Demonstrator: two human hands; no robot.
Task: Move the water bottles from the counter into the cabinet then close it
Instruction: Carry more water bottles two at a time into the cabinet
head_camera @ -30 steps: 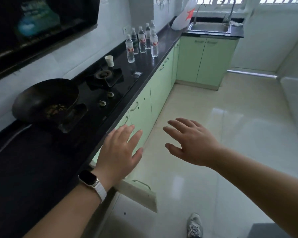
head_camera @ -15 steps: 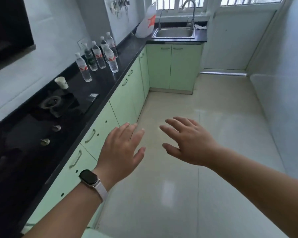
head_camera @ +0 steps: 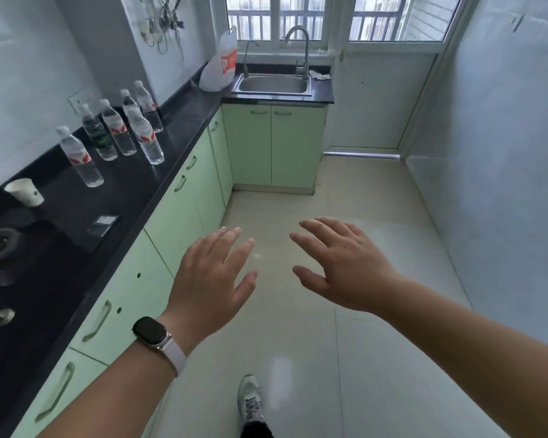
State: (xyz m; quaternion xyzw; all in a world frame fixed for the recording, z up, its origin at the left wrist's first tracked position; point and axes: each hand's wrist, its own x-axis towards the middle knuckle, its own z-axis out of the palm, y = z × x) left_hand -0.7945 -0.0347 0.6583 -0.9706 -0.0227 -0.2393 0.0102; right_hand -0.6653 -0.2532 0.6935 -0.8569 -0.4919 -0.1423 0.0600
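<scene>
Several clear water bottles with red-and-white labels stand upright in a cluster on the black counter at the left. Pale green cabinets run below the counter, all doors shut. My left hand, with a watch on its wrist, hovers over the floor beside the cabinet fronts, fingers spread, holding nothing. Level with it to the right, my right hand is also spread and empty. Both hands are well short of the bottles.
A white paper cup and a gas hob sit on the near counter. A steel sink with a tap and a white plastic bag are at the far end. My shoe is on the tiled floor.
The view has moved forward along the counter; the wok and an open lower door have dropped out of sight, and the bottles are nearer. Both hands stay open in front of me.
</scene>
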